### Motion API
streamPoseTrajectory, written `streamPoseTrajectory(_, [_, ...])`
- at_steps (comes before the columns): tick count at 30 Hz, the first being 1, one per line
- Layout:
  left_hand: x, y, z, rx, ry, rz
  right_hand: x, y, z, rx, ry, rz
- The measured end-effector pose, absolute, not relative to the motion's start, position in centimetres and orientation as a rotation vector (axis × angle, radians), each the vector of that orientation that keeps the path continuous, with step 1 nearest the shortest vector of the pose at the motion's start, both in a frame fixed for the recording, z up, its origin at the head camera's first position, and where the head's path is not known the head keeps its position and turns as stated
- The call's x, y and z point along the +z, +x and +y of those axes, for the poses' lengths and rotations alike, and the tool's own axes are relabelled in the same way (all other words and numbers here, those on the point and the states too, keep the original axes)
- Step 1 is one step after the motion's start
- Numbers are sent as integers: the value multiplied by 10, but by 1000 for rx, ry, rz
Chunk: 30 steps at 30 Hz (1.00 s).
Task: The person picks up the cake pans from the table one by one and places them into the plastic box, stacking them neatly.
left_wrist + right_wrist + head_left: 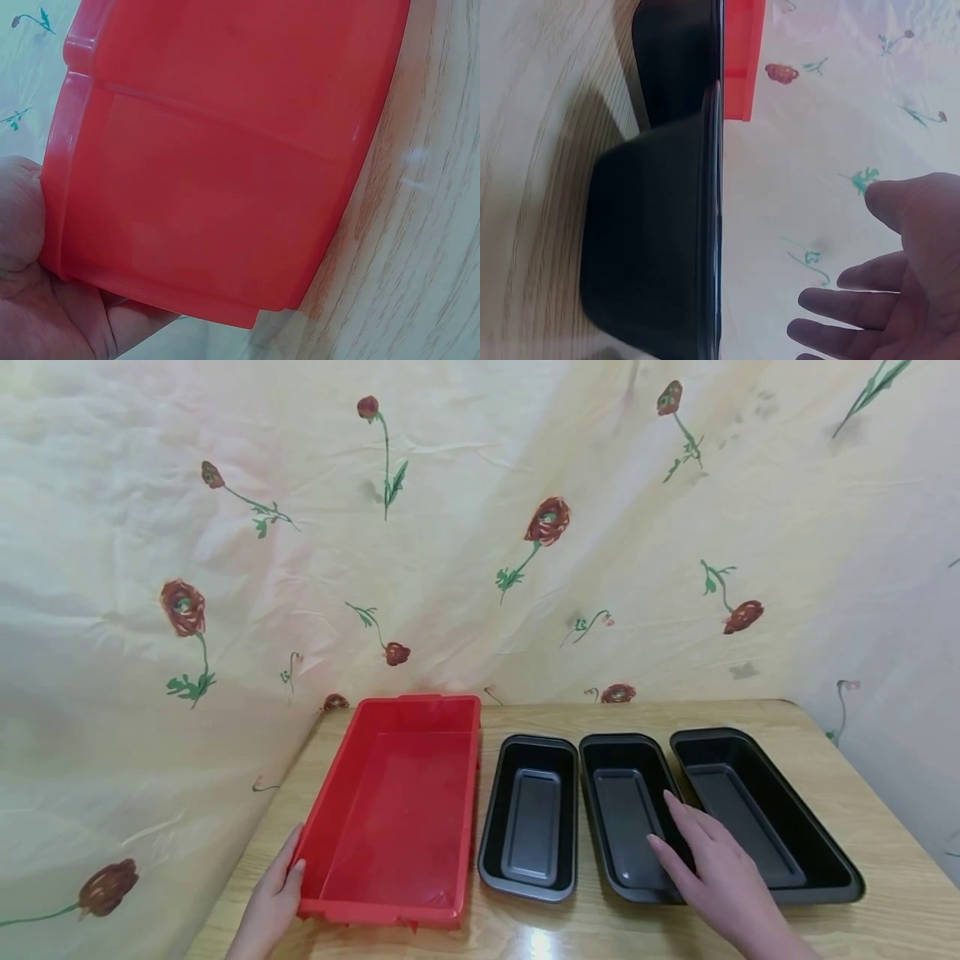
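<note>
At the left stands a shallow red plastic tray (408,810). My left hand (272,893) holds its near left corner, fingers along the outer side and thumb by the rim; the left wrist view shows this hand (60,300) against the tray's outer wall (210,202). Over the middle dark loaf pan (626,827) and the edge of the right loaf pan (738,810), my right hand (712,868) hovers with fingers spread and nothing held. In the right wrist view the hand (900,292) is above the level of a pan's rim (709,225).
Between the tray and the middle pan sits another dark loaf pan (528,818). All stand on a light wooden table (795,727). A flower-patterned cloth (450,552) hangs behind and at both sides.
</note>
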State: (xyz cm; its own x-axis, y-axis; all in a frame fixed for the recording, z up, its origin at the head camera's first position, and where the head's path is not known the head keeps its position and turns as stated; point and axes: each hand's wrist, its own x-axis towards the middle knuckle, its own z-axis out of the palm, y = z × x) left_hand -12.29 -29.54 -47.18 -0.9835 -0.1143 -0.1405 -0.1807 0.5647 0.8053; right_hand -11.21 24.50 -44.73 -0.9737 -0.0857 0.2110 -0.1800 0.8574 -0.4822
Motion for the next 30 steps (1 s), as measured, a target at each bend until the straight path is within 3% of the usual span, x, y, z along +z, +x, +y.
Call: streamPoseTrajectory(30, [-471, -123, -297, 1473, -247, 2683, -451, -120, 188, 977, 328, -2736])
